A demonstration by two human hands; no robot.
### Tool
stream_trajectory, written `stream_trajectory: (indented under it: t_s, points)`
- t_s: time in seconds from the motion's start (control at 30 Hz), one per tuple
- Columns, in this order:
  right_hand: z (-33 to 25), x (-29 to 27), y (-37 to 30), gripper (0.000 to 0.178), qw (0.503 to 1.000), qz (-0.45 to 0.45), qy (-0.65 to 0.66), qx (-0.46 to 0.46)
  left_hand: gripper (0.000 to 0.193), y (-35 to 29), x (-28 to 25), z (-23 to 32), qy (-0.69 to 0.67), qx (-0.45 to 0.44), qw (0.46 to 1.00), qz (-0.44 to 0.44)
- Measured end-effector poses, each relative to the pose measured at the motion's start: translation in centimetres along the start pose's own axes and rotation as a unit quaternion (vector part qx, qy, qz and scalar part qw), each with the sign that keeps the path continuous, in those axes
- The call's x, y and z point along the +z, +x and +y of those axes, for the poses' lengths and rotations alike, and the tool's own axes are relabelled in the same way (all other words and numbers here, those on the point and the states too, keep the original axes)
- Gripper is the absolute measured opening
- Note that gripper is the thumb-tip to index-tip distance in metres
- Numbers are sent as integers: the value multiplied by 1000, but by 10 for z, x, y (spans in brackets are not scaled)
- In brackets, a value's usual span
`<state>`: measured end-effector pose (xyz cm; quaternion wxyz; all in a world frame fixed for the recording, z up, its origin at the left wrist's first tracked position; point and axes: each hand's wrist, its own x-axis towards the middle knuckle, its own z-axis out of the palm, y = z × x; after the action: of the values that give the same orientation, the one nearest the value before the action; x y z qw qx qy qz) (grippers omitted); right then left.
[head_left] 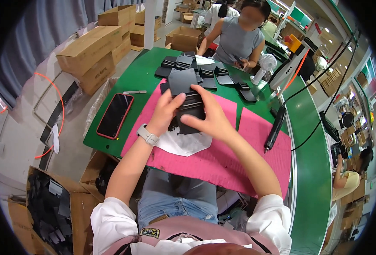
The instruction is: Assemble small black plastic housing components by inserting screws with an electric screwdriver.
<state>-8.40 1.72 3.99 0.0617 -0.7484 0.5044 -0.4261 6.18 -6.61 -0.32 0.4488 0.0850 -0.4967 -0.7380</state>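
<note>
Between both hands I hold a black folding plastic piece (183, 81) made of flat panels joined by a ribbed middle section. My left hand (164, 112) grips its left side, with the thumb on the ribs. On the right edge, my right hand (209, 112) has its fingers along the upper part and its thumb across the lower panel. Under the piece lies a crumpled white sheet (183, 146) with small dark bits on it. Several similar black pieces (183, 61) are piled beyond my hands.
A pink mat (222, 165) covers part of the green table (147, 59). A phone (115, 115) lies left; an electric screwdriver (276, 127) lies right. A small white fan (264, 68) stands near a seated co-worker (241, 40). Left on the floor, a carton (81, 212) holds black parts.
</note>
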Motion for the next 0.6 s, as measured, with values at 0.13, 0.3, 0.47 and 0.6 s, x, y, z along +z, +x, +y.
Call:
stream_trajectory:
  t_s: [0.13, 0.3, 0.47, 0.6]
  points:
    - [75, -9, 38, 42, 995, 84, -9, 60, 33, 0, -9, 6, 33, 18, 999, 16]
    - [178, 11, 70, 27, 924, -36, -373, -77, 32, 2, -9, 2, 8, -7, 1000, -2]
    - [184, 11, 92, 12, 930, -211, -291, 70, 33, -3, -13, 7, 13, -14, 1000, 18]
    - [166, -2, 76, 16, 971, -70, -226, -32, 34, -6, -11, 9, 15, -21, 1000, 18]
